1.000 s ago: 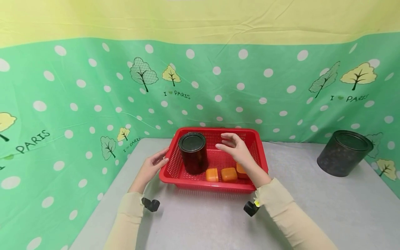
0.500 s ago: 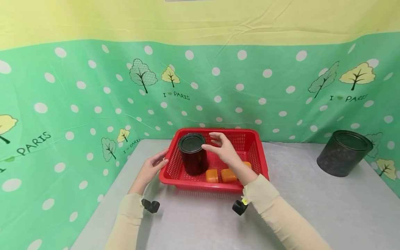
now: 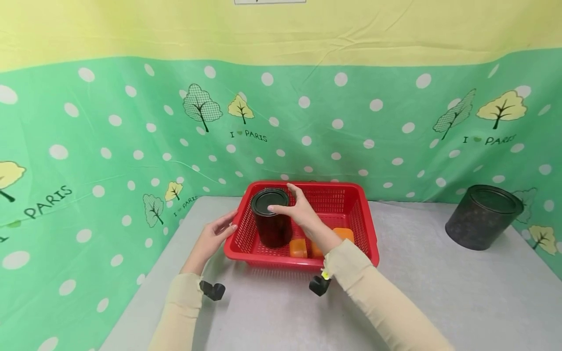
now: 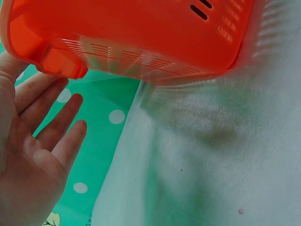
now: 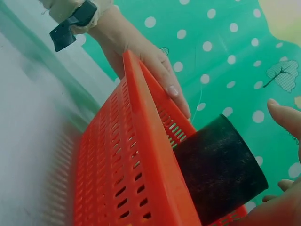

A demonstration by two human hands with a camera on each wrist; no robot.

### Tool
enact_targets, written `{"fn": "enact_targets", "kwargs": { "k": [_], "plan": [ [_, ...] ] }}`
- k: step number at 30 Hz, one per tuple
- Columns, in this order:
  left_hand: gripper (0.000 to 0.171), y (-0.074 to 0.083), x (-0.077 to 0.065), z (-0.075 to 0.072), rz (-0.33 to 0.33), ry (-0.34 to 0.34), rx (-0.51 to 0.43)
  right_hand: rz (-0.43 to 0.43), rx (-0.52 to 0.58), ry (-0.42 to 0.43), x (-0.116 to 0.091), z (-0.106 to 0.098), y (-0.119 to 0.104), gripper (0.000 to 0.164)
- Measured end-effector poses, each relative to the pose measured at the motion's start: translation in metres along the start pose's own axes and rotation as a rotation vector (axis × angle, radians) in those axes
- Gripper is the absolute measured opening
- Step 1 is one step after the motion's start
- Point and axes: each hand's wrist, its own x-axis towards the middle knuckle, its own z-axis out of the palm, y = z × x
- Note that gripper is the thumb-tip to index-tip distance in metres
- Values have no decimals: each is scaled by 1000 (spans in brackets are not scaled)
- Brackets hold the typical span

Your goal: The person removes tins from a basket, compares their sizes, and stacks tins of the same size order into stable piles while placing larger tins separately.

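Note:
A dark tin can (image 3: 272,226) with a black lid stands upright in the red plastic basket (image 3: 303,262), near its left end. My right hand (image 3: 303,212) is over the basket beside the can's top, thumb and fingers spread. In the right wrist view, a gap shows between this thumb (image 5: 284,115) and the can (image 5: 218,172). My left hand (image 3: 212,239) touches the basket's left rim with straight, relaxed fingers. The left wrist view shows its fingertips (image 4: 61,120) apart, some by the rim's underside. Orange blocks or small containers (image 3: 298,247) lie in the basket, partly behind my right forearm.
A second, wider dark can (image 3: 480,222) with a black lid stands on the grey table (image 3: 408,273) at the right. A green and yellow patterned cloth (image 3: 333,107) hangs behind the table and along its left side. Each wrist wears a black camera mount (image 3: 319,285).
My right hand has moved left across the basket, from its middle to the dark can's top. My left hand stays at the rim, and the basket and cans have not moved.

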Motion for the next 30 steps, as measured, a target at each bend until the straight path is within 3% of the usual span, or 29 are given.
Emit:
{"fn": "enact_targets", "kwargs": {
  "k": [9, 21, 30],
  "plan": [
    [53, 3, -1, 1, 3, 9, 7, 18, 17, -31, 6, 8, 6, 101],
    [54, 2, -1, 2, -5, 2, -5, -11, -77, 10, 7, 12, 9, 100],
    [54, 0, 1, 1, -4, 2, -8, -102, -199, 34, 1, 12, 7, 93]
  ]
}}
